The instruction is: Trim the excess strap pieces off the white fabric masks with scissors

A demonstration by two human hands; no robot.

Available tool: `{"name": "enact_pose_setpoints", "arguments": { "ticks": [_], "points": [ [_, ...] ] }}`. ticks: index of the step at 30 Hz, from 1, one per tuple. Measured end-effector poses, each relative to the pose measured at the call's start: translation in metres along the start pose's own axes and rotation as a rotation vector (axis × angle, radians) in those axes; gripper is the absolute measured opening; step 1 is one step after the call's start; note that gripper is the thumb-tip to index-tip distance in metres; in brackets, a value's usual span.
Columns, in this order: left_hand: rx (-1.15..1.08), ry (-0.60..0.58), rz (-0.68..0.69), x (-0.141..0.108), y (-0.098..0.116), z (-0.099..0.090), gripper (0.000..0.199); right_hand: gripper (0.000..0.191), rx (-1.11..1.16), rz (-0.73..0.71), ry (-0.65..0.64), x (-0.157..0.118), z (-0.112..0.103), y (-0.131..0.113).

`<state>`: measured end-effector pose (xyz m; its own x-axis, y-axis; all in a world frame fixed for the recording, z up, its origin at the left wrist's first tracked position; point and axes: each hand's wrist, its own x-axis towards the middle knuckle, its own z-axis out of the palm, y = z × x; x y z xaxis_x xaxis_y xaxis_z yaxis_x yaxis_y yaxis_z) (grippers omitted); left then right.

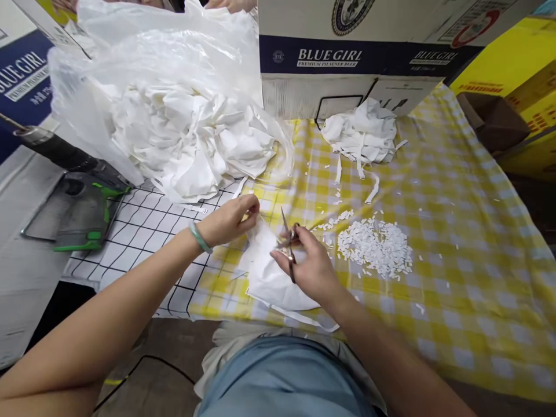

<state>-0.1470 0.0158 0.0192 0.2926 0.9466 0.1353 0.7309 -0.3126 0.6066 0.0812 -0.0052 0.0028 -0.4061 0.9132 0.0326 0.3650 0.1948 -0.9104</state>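
A white cloth piece point(278, 275) with a thin strap along its lower edge lies on the table in front of me. My left hand point(232, 220), with a pale green bangle on its wrist, pinches the cloth's upper left end. In my right hand point(306, 260) is a pair of scissors point(285, 223), blades pointing up and away, over the cloth's right side. A heap of small white snippets point(376, 246) lies right of my right hand. Farther back on the left, a large pile of white cloth pieces point(191, 133) spills from a clear plastic bag point(174, 46).
A smaller white cloth pile point(362, 130) sits before a Blue Girl carton point(347, 63). A green and black tool point(82, 208) stands at the left edge. At the right are a brown box point(493, 119) and yellow cartons point(521, 87). Another person's hand point(230, 6) shows at the top.
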Motion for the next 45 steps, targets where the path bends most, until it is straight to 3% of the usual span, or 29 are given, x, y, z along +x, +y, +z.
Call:
{"name": "enact_pose_setpoints", "arguments": {
  "ticks": [4, 7, 9, 10, 13, 15, 17, 20, 23, 25, 32, 37, 40, 45],
  "points": [
    [-0.160, 0.197, -0.181, -0.030, 0.019, -0.031, 0.002, 0.022, 0.133, 0.122, -0.121, 0.028, 0.022, 0.000],
    [-0.292, 0.310, -0.316, -0.055, 0.022, -0.055, 0.006, 0.016, 0.201, 0.177, -0.147, 0.032, 0.022, 0.004],
    [-0.257, 0.273, -0.377, -0.070, 0.019, -0.064, 0.007, 0.019, 0.235, 0.213, -0.140, 0.029, 0.017, 0.006],
    [-0.231, 0.189, -0.406, -0.076, 0.018, -0.064, 0.007, 0.020, 0.247, 0.222, -0.130, 0.027, 0.014, 0.005],
    [-0.328, -0.194, -0.417, -0.084, 0.019, -0.048, 0.021, 0.019, 0.260, 0.162, -0.065, 0.020, 0.009, 0.000],
    [-0.564, -0.339, -0.379, -0.080, 0.028, -0.027, 0.033, 0.017, 0.253, 0.085, -0.022, 0.017, 0.008, -0.005],
    [-0.786, -0.314, -0.358, -0.072, 0.042, -0.005, 0.031, 0.017, 0.245, 0.027, -0.012, 0.015, 0.005, -0.009],
    [-0.877, -0.131, -0.360, -0.061, 0.062, 0.017, 0.021, 0.015, 0.242, -0.001, -0.077, 0.015, -0.002, -0.016],
    [-0.889, 0.005, -0.401, -0.058, 0.073, 0.023, 0.022, 0.010, 0.223, 0.021, -0.144, 0.018, -0.011, -0.021],
    [-0.952, 0.032, -0.439, -0.059, 0.077, 0.022, 0.024, 0.006, 0.199, 0.058, -0.159, 0.021, -0.016, -0.023],
    [-0.756, -0.059, -0.420, -0.066, 0.086, 0.011, 0.033, 0.008, 0.264, 0.186, -0.317, 0.036, -0.029, -0.036],
    [-0.720, -0.222, -0.406, -0.065, 0.089, -0.010, 0.034, 0.012, 0.347, 0.210, -0.468, 0.042, -0.036, -0.036],
    [-0.767, -0.277, -0.397, -0.063, 0.092, -0.016, 0.034, 0.017, 0.487, 0.263, -0.557, 0.042, -0.027, -0.033],
    [-0.788, -0.234, -0.401, -0.063, 0.093, -0.019, 0.037, 0.027, 0.666, 0.369, -0.583, 0.038, -0.005, -0.031]
  ]
}}
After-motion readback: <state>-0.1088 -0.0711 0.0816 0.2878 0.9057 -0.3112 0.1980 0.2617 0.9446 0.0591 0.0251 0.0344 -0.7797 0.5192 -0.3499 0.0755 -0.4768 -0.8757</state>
